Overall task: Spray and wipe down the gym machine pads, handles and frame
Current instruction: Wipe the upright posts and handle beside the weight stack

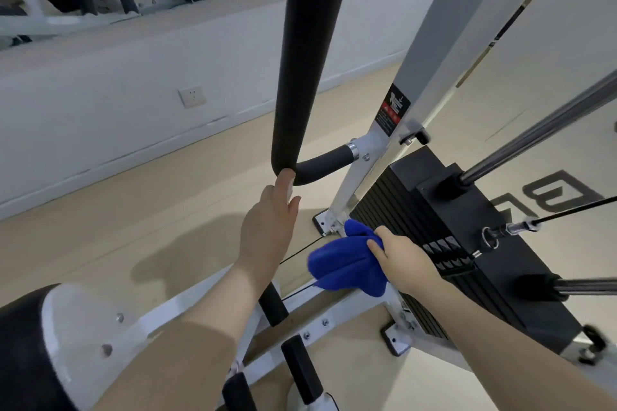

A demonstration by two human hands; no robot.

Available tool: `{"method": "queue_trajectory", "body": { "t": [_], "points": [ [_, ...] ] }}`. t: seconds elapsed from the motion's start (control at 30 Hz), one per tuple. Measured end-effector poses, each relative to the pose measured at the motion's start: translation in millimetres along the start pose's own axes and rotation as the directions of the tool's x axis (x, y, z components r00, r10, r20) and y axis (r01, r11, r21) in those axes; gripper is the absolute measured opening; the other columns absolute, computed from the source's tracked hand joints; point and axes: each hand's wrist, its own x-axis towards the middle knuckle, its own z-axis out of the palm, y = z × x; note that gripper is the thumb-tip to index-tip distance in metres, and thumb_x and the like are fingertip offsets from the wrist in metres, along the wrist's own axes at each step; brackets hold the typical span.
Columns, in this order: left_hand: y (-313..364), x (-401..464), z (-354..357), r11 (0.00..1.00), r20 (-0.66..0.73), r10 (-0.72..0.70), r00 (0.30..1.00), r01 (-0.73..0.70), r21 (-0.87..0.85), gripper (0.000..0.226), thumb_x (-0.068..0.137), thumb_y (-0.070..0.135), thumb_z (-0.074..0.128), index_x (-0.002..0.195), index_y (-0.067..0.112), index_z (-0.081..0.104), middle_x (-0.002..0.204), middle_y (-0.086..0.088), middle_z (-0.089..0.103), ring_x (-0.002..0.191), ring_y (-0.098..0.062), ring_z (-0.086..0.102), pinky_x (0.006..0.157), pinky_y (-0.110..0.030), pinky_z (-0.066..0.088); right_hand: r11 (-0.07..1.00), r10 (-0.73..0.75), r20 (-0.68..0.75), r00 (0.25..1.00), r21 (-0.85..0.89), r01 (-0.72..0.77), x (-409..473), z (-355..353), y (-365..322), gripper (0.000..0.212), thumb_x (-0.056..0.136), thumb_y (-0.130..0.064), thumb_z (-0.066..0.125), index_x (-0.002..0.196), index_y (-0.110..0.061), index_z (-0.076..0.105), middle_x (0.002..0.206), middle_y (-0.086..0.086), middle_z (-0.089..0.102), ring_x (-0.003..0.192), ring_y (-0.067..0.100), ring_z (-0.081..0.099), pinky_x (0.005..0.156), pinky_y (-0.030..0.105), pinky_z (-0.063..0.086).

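Our left hand (268,227): fingers loosely apart, fingertips touching curved black foam-padded bar (302,53) at its lower bend. Our right hand (402,259): clamped on bunched blue microfibre cloth (344,260), pressed to white steel frame rail (337,300) beside black weight stack (467,243).

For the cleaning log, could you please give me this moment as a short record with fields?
left hand: left hand reaches up, fingertips touching the lower end of the black foam bar
right hand: right hand grips the blue cloth
cloth position: bunched over the white frame rail, beside the black weight stack
spray bottle: none in view
surroundings: beige floor, white wall with a socket
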Motion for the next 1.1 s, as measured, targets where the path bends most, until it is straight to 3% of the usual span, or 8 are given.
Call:
{"method": "queue_trajectory", "body": {
  "t": [0.27,0.37,0.47,0.6,0.77,0.87,0.97,1.1],
  "points": [
    [19.2,-1.3,16.6,0.983,-0.081,-0.167,0.983,0.172,0.058,0.042,0.099,0.028,0.04,0.138,0.021,0.029,0.102,-0.008,0.061,0.07,-0.021,0.058,0.061,-0.027,0.04,0.988,-0.037,-0.007,0.999,0.152,0.038,1.3,6.3,0.1,0.026,0.1,-0.035,0.03,0.113,-0.016,0.043,0.073,-0.005,0.053,0.063,0.012,0.051,0.054,0.026,0.038],
    [37.6,1.1,25.1,0.937,-0.002,-0.076,0.997,0.072,0.341,0.049,0.101,0.032,0.033,0.146,0.024,0.014,0.102,-0.006,0.053,0.062,-0.018,0.055,0.053,-0.024,0.037,0.977,0.006,-0.009,1.0,0.214,-0.004,2.8,8.7,1.7,0.028,0.1,-0.036,0.031,0.113,-0.015,0.044,0.086,0.005,0.061,0.077,0.023,0.059,0.066,0.035,0.047],
    [61.4,18.0,38.6,0.915,0.033,-0.033,0.999,0.017,0.403,0.05,0.101,0.027,0.034,0.144,0.022,0.01,0.089,-0.005,0.044,0.048,-0.01,0.037,0.042,-0.02,0.025,0.946,0.059,-0.053,0.997,0.322,-0.039,3.3,12.6,6.5,0.023,0.1,-0.036,0.033,0.103,-0.016,0.044,0.085,0.006,0.061,0.074,0.024,0.06,0.065,0.036,0.048],
    [68.1,46.4,44.4,0.934,0.023,-0.167,0.986,0.151,0.324,0.047,0.096,0.01,0.042,0.137,0.014,0.02,0.095,-0.013,0.06,0.064,-0.02,0.049,0.052,-0.029,0.036,0.811,0.165,-0.106,0.981,0.581,-0.073,-0.5,14.5,1.4,0.022,0.099,-0.034,0.036,0.099,-0.014,0.045,0.079,0.005,0.058,0.067,0.018,0.058,0.062,0.036,0.049],
    [58.0,45.8,44.7,0.941,0.034,-0.182,0.983,0.164,0.295,0.041,0.096,0.011,0.038,0.134,0.016,0.023,0.083,-0.009,0.053,0.061,-0.02,0.051,0.052,-0.03,0.04,0.613,0.216,-0.245,0.945,0.788,0.064,4.0,-4.5,-28.5,0.014,0.1,-0.027,0.036,0.106,-0.016,0.043,0.076,-0.001,0.054,0.063,0.012,0.053,0.056,0.027,0.044],
    [48.5,32.6,35.8,0.972,0.059,-0.094,0.994,0.079,0.221,0.041,0.098,0.022,0.04,0.135,0.021,0.022,0.084,-0.005,0.053,0.058,-0.017,0.052,0.053,-0.028,0.04,0.648,0.114,-0.353,0.929,0.735,0.2,26.6,-20.0,-52.1,0.007,0.1,-0.021,0.036,0.102,-0.023,0.043,0.08,0.001,0.054,0.067,0.012,0.053,0.058,0.024,0.042],
    [23.9,6.1,12.9,0.995,0.103,0.025,0.994,-0.035,0.092,0.047,0.096,0.027,0.045,0.139,0.024,0.025,0.085,0.0,0.057,0.065,-0.016,0.056,0.056,-0.023,0.038,0.799,-0.19,-0.463,0.865,0.439,0.411,60.0,-19.6,-73.5,0.023,0.097,-0.017,0.042,0.119,-0.019,0.05,0.106,0.004,0.058,0.098,0.019,0.055,0.086,0.035,0.046],
    [-13.5,-4.6,-9.6,0.998,0.063,0.013,0.998,-0.009,-0.056,0.051,0.095,0.029,0.048,0.14,0.019,0.027,0.06,0.011,0.049,0.048,-0.006,0.049,0.047,-0.018,0.037,0.845,-0.423,-0.427,0.799,0.132,0.518,90.0,-6.1,-86.2,0.032,0.095,-0.015,0.044,0.126,-0.017,0.052,0.128,0.005,0.053,0.124,0.023,0.041,0.112,0.044,0.019]
  ]
}}
